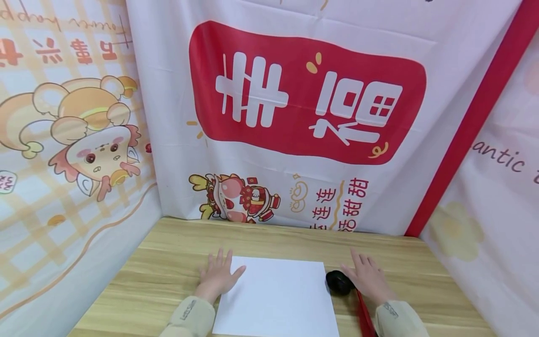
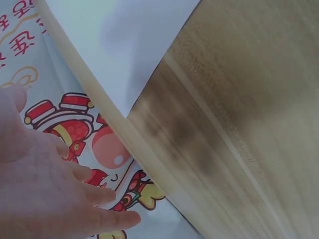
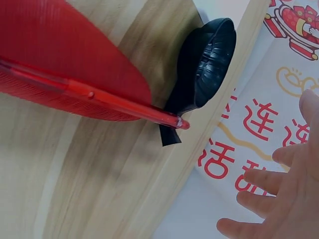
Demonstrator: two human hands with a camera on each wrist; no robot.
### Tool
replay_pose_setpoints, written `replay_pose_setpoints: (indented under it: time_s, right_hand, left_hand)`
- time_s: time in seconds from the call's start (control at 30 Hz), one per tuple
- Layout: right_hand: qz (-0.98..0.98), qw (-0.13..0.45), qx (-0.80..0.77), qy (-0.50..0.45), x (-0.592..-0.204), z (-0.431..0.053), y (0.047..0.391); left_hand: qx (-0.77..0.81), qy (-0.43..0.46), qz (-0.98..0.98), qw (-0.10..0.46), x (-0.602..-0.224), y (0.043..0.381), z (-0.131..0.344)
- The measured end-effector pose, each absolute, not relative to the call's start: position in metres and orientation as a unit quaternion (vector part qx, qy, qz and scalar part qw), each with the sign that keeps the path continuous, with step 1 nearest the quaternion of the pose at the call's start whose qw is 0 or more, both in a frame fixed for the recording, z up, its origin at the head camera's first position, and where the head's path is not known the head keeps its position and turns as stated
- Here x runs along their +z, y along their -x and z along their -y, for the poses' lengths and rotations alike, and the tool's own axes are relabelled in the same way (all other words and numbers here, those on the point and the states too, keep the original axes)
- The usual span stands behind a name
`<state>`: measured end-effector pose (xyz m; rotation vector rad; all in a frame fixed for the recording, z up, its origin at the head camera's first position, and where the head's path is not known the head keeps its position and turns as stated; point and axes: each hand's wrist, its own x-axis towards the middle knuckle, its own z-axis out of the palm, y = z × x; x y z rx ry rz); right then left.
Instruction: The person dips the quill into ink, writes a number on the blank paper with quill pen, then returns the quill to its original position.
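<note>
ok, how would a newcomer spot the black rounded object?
On the pale wooden table, find the white rectangular paper sheet. Beside its right edge in the head view, near the red feathery blade, lies the black rounded object. Its black, bulbous body sets it apart from both.

The sheet of paper (image 1: 275, 299) is plain white, the scoop-like piece (image 3: 207, 62) solid black, and the feather-like piece (image 3: 75, 69) bright red with a glossy red shaft. Yellowish-brown wood grain streaks the table (image 1: 156, 267). Both sleeves (image 1: 189, 316) are pale beige with dark lettering. The back cloth (image 1: 172, 140) is white, printed with a red panel bearing white characters and golden flecks; the left cloth (image 1: 97, 224) has an orange-and-white check, the right cloth (image 1: 505, 210) a pale yellow flower on whitish ground.
</note>
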<state>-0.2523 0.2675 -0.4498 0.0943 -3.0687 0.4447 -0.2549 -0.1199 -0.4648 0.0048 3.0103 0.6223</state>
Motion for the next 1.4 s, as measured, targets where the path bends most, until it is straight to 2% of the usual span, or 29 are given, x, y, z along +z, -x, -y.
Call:
replay_pose_setpoints:
  time_s: [0.27,0.67,1.4]
  right_hand:
    - [0.988,0.025,0.146,-0.038,-0.456,-0.272,0.247]
    - [0.987,-0.038,0.159,-0.01,-0.466,-0.282,0.242]
    - [0.988,-0.03,0.15,-0.014,-0.476,-0.288,0.227]
  left_hand:
    - [0.207,-0.007,-0.977,0.039,-0.469,0.25,0.12]
    - [0.211,0.003,-0.976,0.058,-0.478,0.247,0.124]
    - [0.233,-0.005,-0.971,0.058,-0.501,0.241,0.123]
